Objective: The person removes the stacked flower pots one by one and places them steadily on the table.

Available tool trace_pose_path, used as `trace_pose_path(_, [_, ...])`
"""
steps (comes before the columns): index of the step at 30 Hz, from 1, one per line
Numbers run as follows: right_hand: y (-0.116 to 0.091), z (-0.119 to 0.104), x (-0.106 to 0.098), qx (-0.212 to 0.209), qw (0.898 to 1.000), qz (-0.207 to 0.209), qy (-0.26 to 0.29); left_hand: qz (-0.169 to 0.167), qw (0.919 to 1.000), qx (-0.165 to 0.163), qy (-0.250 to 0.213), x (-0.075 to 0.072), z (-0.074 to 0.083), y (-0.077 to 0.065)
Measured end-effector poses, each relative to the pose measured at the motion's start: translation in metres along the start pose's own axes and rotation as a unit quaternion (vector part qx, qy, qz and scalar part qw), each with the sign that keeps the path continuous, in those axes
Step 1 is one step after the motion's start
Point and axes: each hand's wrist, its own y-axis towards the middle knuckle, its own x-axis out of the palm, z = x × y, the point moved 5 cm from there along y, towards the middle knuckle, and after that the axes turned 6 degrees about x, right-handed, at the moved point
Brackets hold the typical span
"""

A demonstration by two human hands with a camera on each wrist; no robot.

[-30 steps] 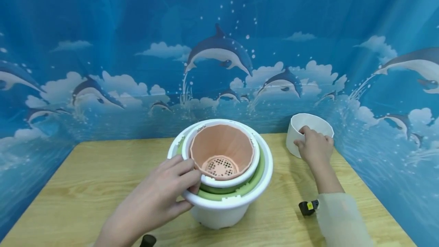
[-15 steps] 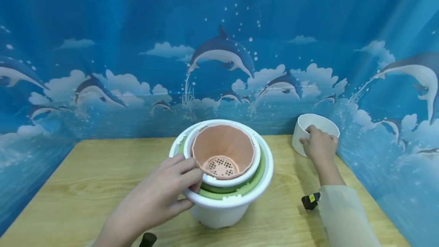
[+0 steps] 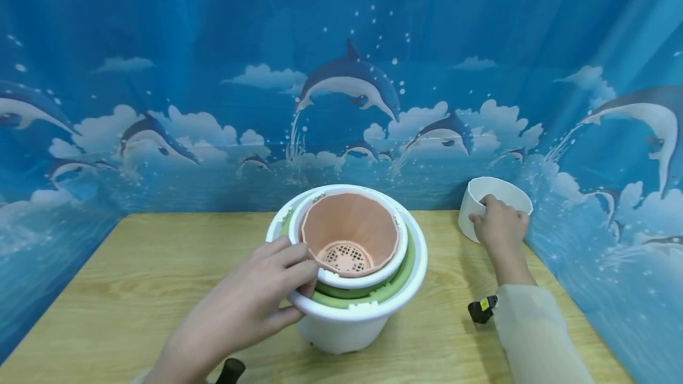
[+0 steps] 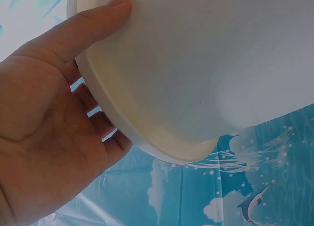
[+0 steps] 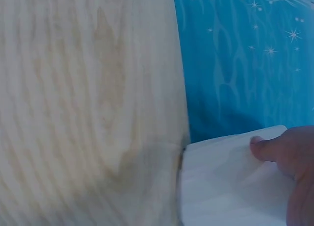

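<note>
A stack of nested flowerpots stands on the table: a large white pot (image 3: 341, 333) outside, then a green pot (image 3: 408, 265), a smaller white pot (image 3: 363, 282) and a salmon-pink pot (image 3: 354, 218) with a perforated bottom. My left hand (image 3: 248, 298) grips the left side of the stack's outer rim. In the left wrist view its thumb (image 4: 105, 22) lies against the large pot's outer wall, fingers over the rim. At the back right corner, my right hand (image 3: 500, 227) pinches the near rim of a separate white pot (image 3: 468, 218). Its thumb (image 5: 265, 150) presses the outside; the other fingers reach inside, mostly hidden.
The wood-grain table (image 3: 176, 277) meets a blue dolphin-print curtain (image 3: 213, 182) at the back and both sides. A black device (image 3: 482, 310) hangs at the right sleeve; another black piece (image 3: 231, 370) shows by the left wrist.
The right hand has shifted the separate white pot slightly to the right, toward the corner. My left hand keeps its hold on the stack; the head view has turned a little.
</note>
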Motion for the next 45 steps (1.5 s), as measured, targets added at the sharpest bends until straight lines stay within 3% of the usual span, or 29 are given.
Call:
trace_pose_path(5, [-0.002,0.001,0.002,-0.009,0.999,0.051,0.002,-0.002,1.0,-0.002,-0.002,0.0,0.0,0.001])
trace_pose_path(10, [-0.007,0.001,0.002,-0.018,0.998,0.065,0.01,-0.007,0.9999,-0.007,-0.006,0.001,-0.001,0.0])
trace_pose_path(16, [-0.02,-0.018,-0.01,-0.024,0.99,0.094,0.104,-0.008,0.9999,-0.006,-0.003,0.002,0.0,-0.001])
trace_pose_path(19, [-0.031,-0.041,-0.021,-0.058,0.979,0.125,0.147,-0.006,1.0,-0.003,0.001,0.001,-0.001,-0.002])
trace_pose_path(24, [-0.057,-0.085,-0.041,-0.149,0.947,0.153,0.241,-0.004,1.0,0.001,0.004,0.0,0.0,-0.003])
trace_pose_path(29, [-0.08,-0.114,-0.058,-0.17,0.913,0.097,0.357,0.003,1.0,0.005,0.002,0.001,0.001,-0.002])
trace_pose_path(33, [-0.098,-0.13,-0.071,-0.193,0.889,0.059,0.41,0.008,0.9999,0.007,0.002,0.002,0.001,-0.001])
trace_pose_path(38, [-0.125,-0.15,-0.085,-0.293,0.851,0.014,0.435,0.01,0.9999,0.013,0.001,0.003,0.002,-0.002])
trace_pose_path(42, [-0.146,-0.166,-0.095,-0.404,0.815,-0.006,0.416,0.011,0.9998,0.014,0.001,0.002,0.001,-0.002])
trace_pose_path(45, [-0.159,-0.175,-0.101,-0.461,0.789,-0.004,0.406,0.012,0.9998,0.016,0.002,0.002,0.001,-0.002])
